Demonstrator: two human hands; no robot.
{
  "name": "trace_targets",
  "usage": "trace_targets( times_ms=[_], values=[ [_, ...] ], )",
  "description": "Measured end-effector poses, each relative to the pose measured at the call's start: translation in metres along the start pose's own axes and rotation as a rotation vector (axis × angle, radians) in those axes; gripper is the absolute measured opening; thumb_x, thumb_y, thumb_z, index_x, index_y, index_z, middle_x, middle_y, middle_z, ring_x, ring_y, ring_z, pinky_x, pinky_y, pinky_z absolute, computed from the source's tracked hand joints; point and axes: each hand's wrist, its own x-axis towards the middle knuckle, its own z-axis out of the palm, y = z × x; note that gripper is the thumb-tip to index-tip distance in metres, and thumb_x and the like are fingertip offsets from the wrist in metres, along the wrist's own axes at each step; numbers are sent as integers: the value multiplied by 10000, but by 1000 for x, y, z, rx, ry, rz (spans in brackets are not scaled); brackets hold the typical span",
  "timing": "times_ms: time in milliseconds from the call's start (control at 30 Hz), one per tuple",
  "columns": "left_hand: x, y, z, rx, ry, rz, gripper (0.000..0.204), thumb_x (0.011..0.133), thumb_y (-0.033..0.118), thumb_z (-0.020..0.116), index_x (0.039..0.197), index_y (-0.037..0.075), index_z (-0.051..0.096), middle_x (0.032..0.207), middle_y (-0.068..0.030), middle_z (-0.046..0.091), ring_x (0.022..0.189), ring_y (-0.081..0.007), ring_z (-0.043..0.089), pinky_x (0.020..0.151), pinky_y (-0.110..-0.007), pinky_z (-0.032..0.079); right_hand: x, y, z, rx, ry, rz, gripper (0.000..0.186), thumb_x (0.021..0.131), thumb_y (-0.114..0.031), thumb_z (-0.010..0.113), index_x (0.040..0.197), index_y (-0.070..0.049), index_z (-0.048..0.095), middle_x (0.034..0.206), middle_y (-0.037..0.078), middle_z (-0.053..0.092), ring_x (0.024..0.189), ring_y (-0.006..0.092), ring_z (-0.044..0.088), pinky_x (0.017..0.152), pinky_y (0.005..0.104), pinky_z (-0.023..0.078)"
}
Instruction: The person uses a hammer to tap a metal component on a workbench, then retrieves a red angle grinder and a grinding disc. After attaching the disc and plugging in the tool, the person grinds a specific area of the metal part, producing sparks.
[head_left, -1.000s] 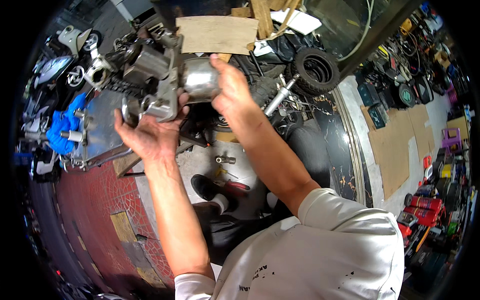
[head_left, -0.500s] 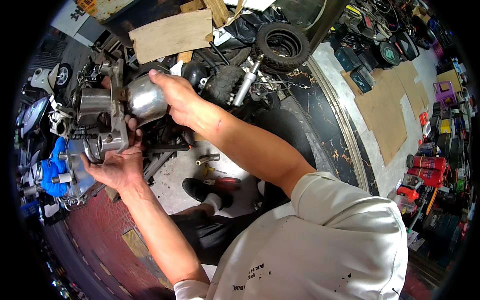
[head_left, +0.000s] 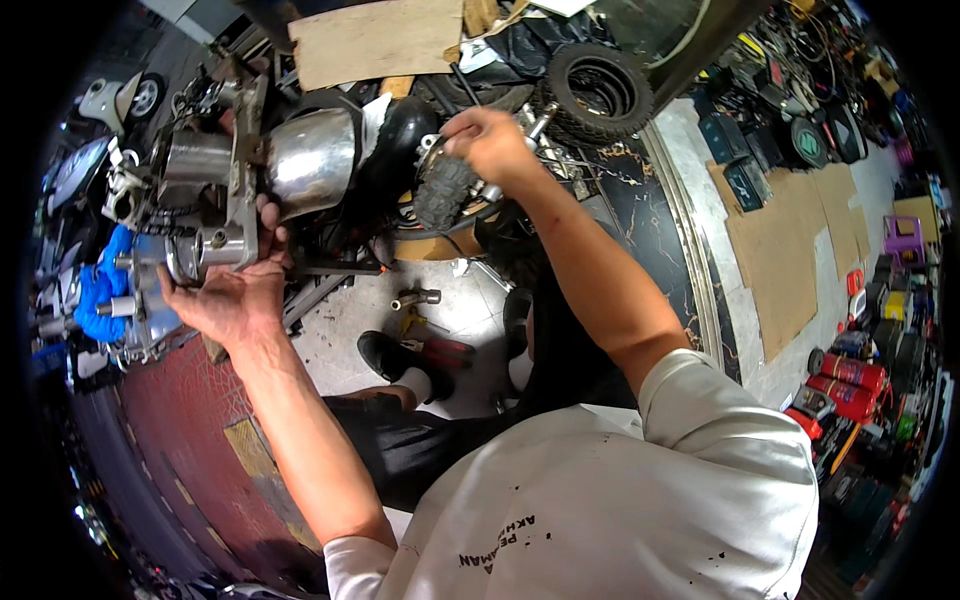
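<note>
A grey metal engine block with a shiny rounded cover is held up at the left. My left hand grips its lower edge from below, fingers curled on the casing. My right hand is off to the right of the cover, fingers closed over small metal parts beside a knobby black tyre. What those fingers hold is hidden. A black scooter body panel sits between the cover and my right hand.
A loose tyre lies behind my right hand. A cardboard sheet is at the top. A socket wrench and red-handled tool lie on the floor by my black shoe. Blue cloth hangs left. Red canisters stand right.
My right hand has left the shiny cover and moved right to the parts by the knobby tyre. My left hand still holds the engine block, which has shifted a little.
</note>
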Motion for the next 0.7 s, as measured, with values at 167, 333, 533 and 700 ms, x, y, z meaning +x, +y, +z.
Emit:
trace_targets(
  times_ms=[167, 333, 533, 700],
  values=[
    [-3, 7, -8, -15, -66, -18, 990, 898, 768, 374, 1541, 17, 419, 1356, -336, 601, 1095, -509, 653, 896, -556, 463, 7, -25, -22, 379, 160, -29, 162, 823, 11, 800, 965, 18, 722, 787, 34, 686, 664, 99, 601, 597, 253, 486],
    [1, 4, -9, -22, -95, -30, 1008, 903, 786, 345, 1543, 11, 409, 1345, -343, 601, 1092, -508, 656, 872, -550, 478, 9, -21, -24, 459, 238, 73, 204, 866, -91, 797, 1016, 16, 710, 782, 13, 662, 604, 90, 555, 537, 259, 457],
    [-5, 3, -2, 28, -33, -12, 1028, 911, 790, 271, 1521, -22, 431, 1307, -296, 646, 1059, -484, 675, 883, -536, 469, 7, -27, -23, 540, 213, 228, 216, 955, -261, 772, 959, -61, 691, 700, -35, 558, 565, 81, 509, 519, 250, 435],
    [-5, 5, 0, 29, -51, -21, 1049, 901, 794, 286, 1506, -51, 426, 1314, -327, 630, 1074, -485, 672, 896, -532, 462, 7, -22, -19, 503, 157, 255, 232, 971, -294, 753, 949, -71, 692, 706, -41, 569, 577, 80, 521, 534, 243, 440]
  ],
)
